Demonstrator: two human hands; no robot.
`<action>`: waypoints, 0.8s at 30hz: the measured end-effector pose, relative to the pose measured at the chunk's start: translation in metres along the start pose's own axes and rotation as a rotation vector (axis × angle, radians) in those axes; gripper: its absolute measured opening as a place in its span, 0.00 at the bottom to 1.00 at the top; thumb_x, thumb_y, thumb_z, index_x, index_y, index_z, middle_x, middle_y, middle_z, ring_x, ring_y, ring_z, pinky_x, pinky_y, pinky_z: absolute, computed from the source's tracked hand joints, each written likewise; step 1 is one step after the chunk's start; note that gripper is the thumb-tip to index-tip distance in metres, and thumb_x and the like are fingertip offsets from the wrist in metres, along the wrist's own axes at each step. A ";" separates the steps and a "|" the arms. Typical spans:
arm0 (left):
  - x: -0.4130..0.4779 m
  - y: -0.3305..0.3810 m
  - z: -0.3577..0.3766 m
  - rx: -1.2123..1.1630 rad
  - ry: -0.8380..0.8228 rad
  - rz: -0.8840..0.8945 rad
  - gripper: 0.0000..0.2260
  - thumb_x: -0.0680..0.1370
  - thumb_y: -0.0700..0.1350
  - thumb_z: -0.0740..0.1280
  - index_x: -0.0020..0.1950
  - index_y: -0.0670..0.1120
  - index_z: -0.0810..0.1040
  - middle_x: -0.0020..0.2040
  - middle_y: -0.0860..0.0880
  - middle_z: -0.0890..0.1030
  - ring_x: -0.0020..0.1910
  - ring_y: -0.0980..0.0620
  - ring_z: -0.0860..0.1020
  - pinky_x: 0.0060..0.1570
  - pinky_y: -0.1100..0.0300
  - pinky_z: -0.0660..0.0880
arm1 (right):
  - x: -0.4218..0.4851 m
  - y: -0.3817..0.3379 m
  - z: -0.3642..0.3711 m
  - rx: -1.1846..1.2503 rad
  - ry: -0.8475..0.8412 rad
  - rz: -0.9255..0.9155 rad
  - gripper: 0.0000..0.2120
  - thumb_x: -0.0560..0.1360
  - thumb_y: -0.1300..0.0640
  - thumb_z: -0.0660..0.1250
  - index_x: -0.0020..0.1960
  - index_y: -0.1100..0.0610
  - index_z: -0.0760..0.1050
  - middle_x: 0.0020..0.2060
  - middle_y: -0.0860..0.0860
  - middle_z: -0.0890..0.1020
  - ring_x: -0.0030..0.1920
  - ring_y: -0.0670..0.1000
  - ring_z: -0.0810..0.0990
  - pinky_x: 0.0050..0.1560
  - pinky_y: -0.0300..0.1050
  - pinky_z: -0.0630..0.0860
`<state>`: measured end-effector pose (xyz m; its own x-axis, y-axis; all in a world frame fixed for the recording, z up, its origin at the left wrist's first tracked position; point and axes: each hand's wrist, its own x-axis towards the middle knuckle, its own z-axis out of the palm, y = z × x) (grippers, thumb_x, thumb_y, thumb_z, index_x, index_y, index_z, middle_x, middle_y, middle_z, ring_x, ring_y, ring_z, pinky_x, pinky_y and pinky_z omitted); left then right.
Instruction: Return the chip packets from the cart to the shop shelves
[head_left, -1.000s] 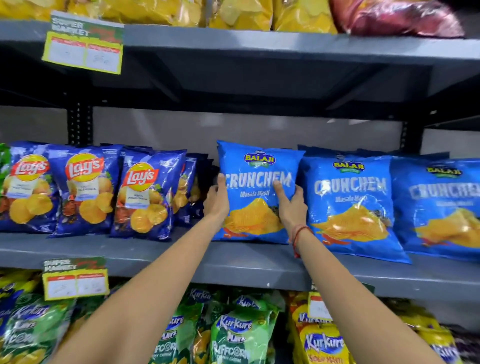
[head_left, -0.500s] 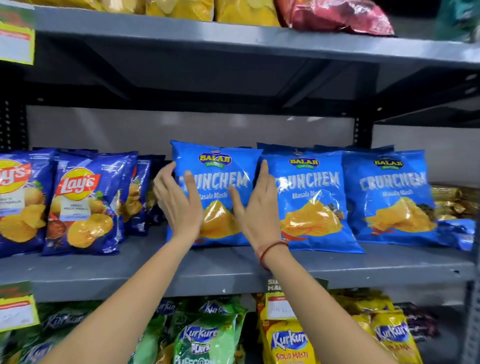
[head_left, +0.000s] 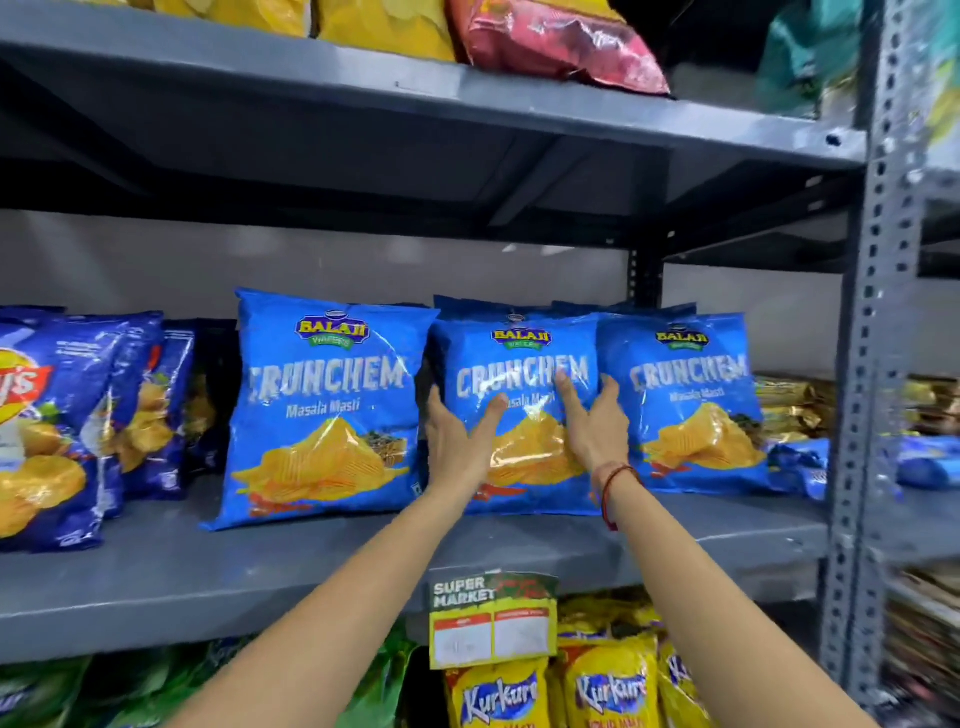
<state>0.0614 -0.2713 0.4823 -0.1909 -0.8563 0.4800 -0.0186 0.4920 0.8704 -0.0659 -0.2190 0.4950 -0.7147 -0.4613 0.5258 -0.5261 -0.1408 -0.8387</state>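
Three blue Balaji Crunchem chip packets stand upright in a row on the grey middle shelf (head_left: 208, 571). The left packet (head_left: 322, 405) stands free. My left hand (head_left: 457, 441) and my right hand (head_left: 592, 426) hold the middle packet (head_left: 519, 343) by its two sides, thumbs and fingers pressed on its front. The right packet (head_left: 696, 405) leans against it, touching my right hand. More blue packets stand behind this row. The cart is out of view.
Dark blue Lay's packets (head_left: 52, 415) fill the shelf's left end. Yellow Kurkure packets (head_left: 608, 691) and a price tag (head_left: 493, 618) sit below. The upper shelf (head_left: 467, 88) carries yellow and red packets. A perforated grey post (head_left: 872, 364) bounds the right side.
Both hands let go of the left Crunchem packet and moved right onto the middle one. The view has swung to the right.
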 end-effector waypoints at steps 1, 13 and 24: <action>0.005 0.000 0.001 -0.055 -0.010 -0.063 0.40 0.73 0.59 0.66 0.76 0.47 0.48 0.77 0.44 0.57 0.74 0.44 0.58 0.70 0.49 0.58 | 0.002 0.002 0.001 0.030 -0.016 0.025 0.37 0.75 0.38 0.61 0.75 0.59 0.56 0.70 0.61 0.70 0.69 0.62 0.69 0.66 0.54 0.66; 0.020 -0.014 0.007 -0.304 0.051 0.077 0.31 0.69 0.52 0.74 0.68 0.46 0.67 0.62 0.47 0.78 0.58 0.51 0.77 0.56 0.57 0.76 | 0.014 0.012 0.012 0.414 -0.025 -0.074 0.21 0.77 0.50 0.64 0.66 0.58 0.67 0.51 0.49 0.79 0.44 0.38 0.78 0.37 0.23 0.73; -0.013 -0.011 0.001 0.080 0.107 0.104 0.35 0.74 0.53 0.67 0.75 0.45 0.54 0.74 0.44 0.63 0.72 0.44 0.62 0.69 0.47 0.63 | 0.002 0.018 0.003 0.225 0.090 -0.055 0.30 0.75 0.42 0.64 0.69 0.59 0.64 0.64 0.57 0.74 0.64 0.56 0.72 0.63 0.48 0.69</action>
